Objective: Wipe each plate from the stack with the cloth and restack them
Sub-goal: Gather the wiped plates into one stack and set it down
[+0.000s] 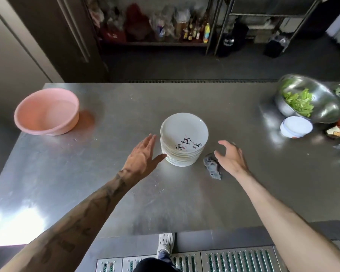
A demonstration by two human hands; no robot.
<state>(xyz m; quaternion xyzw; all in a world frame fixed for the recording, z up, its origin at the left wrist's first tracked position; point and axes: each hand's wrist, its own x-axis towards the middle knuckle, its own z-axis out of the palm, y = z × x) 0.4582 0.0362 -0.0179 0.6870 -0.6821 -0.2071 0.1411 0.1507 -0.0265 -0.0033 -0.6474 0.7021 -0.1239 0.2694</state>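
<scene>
Left of the stack (184,138) the open left hand (143,152) seems ready to steady it; right of it the open right hand (230,156) hangs by the cloth (212,167), probably to take it.

The left hand (143,154) and right hand (232,158) were bare, as were both forearms; dark tattooed lettering and patterns covered the left forearm (98,201). Below showed a white perforated clog (165,244) and a dark trouser leg (155,266)

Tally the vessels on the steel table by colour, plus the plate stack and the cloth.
Pink basin: 1
Steel bowl of greens: 1
White lidded tub: 1
Plate stack: 1
Grey cloth: 1
Total: 5. The clutter cut off at the right edge is not counted.
</scene>
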